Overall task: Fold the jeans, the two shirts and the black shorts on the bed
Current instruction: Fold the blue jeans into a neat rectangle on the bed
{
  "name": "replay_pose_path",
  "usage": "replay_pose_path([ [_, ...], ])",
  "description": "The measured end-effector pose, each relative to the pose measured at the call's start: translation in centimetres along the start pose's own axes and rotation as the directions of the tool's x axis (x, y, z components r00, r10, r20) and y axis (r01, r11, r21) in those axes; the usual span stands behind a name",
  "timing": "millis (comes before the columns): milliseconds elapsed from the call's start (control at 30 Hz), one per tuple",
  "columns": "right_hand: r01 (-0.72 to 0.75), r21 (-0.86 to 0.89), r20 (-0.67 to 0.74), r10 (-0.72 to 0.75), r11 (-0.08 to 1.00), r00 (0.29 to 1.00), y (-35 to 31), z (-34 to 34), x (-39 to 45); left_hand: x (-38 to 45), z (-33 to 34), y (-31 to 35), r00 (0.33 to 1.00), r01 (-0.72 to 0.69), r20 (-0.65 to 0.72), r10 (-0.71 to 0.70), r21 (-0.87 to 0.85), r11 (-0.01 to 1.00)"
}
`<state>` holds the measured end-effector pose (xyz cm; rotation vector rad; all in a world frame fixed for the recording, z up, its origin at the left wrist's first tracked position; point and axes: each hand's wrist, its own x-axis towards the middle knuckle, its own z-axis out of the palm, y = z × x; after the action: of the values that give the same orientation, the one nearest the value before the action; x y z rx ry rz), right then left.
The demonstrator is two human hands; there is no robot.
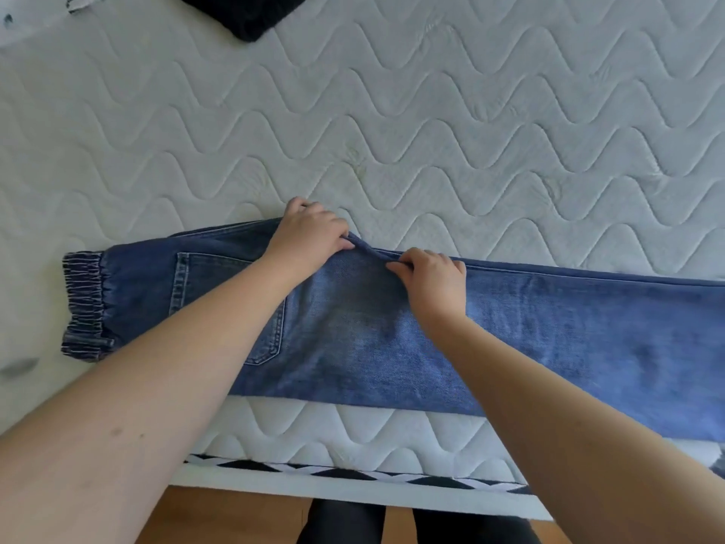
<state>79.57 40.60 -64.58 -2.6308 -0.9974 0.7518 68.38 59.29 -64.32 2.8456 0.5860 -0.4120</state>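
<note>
Denim jeans (392, 327): left hand (310, 237), right hand (431, 276) pinching far edge.

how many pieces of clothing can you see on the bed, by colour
blue: 1, the jeans, both hands pinching the far edge
black: 1, a garment cut off at the top edge
white: 1, a piece at the top left corner, mostly out of frame
total: 3

Bare quilted mattress (431, 123), wood floor (235, 520) below.
Wavy stitching runs across the white mattress; a black-and-white patterned band (353, 475) lines its near edge, and dark-clad legs (345, 524) stand on the floor.
</note>
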Motion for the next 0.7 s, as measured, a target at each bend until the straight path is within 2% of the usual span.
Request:
replay_pose_path([
  [67,-0.018,-0.004,0.027,0.018,1.0,0.999,0.8,-0.2,0.9,0.7,-0.1,0.0,0.997,0.063,0.043,-0.064,0.026,0.998],
  [233,0.042,-0.105,0.039,-0.039,0.994,0.998,2.6,0.2,2.1,1.4,0.1,-0.8,0.989,0.146,-0.001,-0.146,0.027,0.989],
  [367,0.15,-0.131,-0.125,-0.167,0.98,0.978,4.1,0.8,1.4,1.6,-0.3,-2.0,0.952,0.304,0.061,-0.298,-0.163,0.939],
  [433,0.179,-0.136,-0.157,-0.199,0.975,0.967,4.9,0.7,0.9,1.8,-0.6,-2.8,0.928,0.37,0.138,-0.346,-0.224,0.902],
  [500,0.226,-0.133,-0.146,-0.245,0.965,0.959,6.0,0.4,0.4,1.9,-1.1,-3.5,0.903,0.417,0.238,-0.357,-0.292,0.861],
  [567,0.252,-0.124,-0.13,-0.267,0.96,0.955,7.4,0.1,-0.1,1.7,-1.7,-4.1,0.905,0.398,0.293,-0.308,-0.328,0.857],
  [700,0.142,-0.041,-0.143,-0.146,0.989,0.979,9.0,-0.6,-1.3,0.1,-2.4,-3.8,0.917,0.383,0.277,-0.286,-0.416,0.825],
])
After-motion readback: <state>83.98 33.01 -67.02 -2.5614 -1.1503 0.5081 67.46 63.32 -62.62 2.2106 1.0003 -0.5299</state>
